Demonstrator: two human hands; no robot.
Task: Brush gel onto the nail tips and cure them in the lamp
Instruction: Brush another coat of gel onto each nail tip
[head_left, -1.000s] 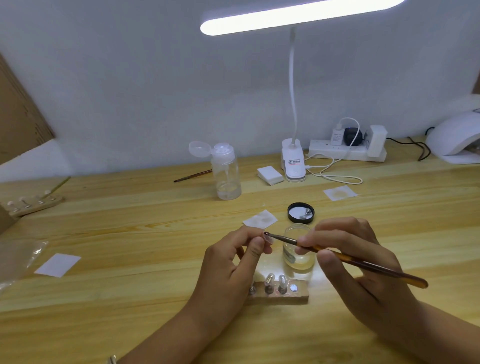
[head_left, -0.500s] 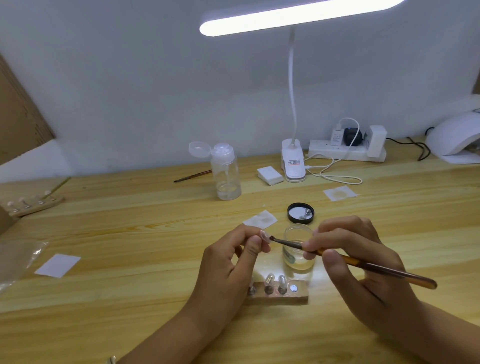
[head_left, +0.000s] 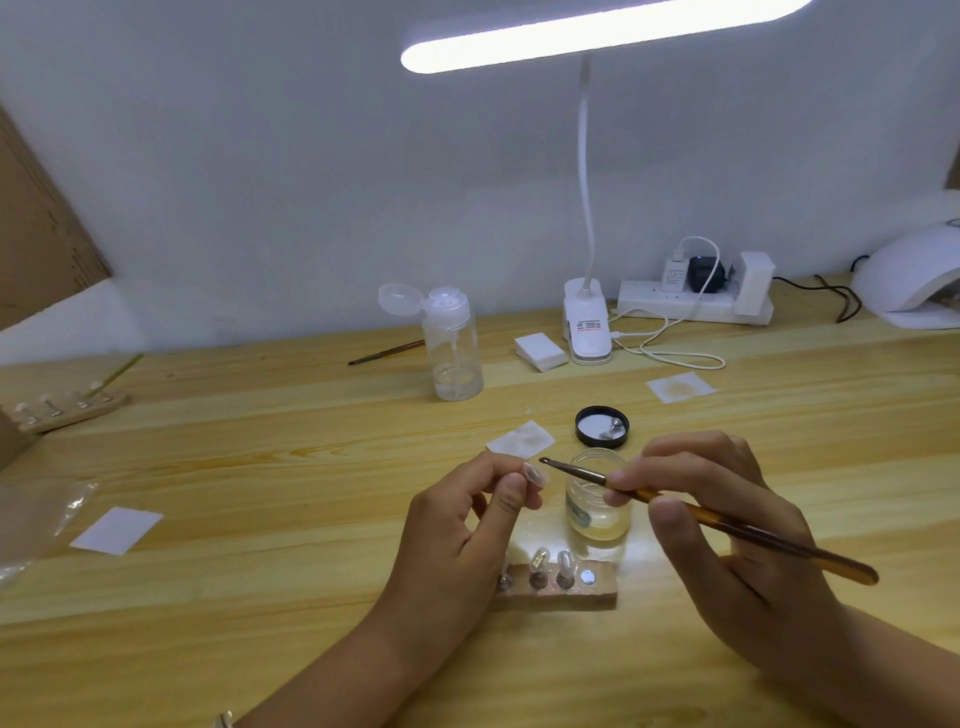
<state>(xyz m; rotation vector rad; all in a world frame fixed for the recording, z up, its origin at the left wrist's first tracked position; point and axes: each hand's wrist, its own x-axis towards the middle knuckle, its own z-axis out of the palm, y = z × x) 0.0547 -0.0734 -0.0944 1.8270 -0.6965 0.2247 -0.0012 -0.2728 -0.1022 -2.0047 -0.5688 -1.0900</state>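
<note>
The fingers (head_left: 511, 499) of the left hand (head_left: 457, 525) pinch a clear nail tip (head_left: 535, 475), raised above the worktop's near edge to face the bristles. The right hand (head_left: 727, 519) grips the brush (head_left: 753, 535) pen-fashion for control, its bristles at the nail's edge, beside the open gel jar (head_left: 597, 514). Since a second ago the brush has drawn slightly rightward. The lamp (head_left: 914, 280) waits at the far right corner.

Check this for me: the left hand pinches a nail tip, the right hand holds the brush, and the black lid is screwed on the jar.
One thing is wrong. In the head view the lid is off the jar. It lies on the table just behind the jar, which stands open. The rest holds: the left hand pinches a nail tip and the right hand holds the brush.
</note>
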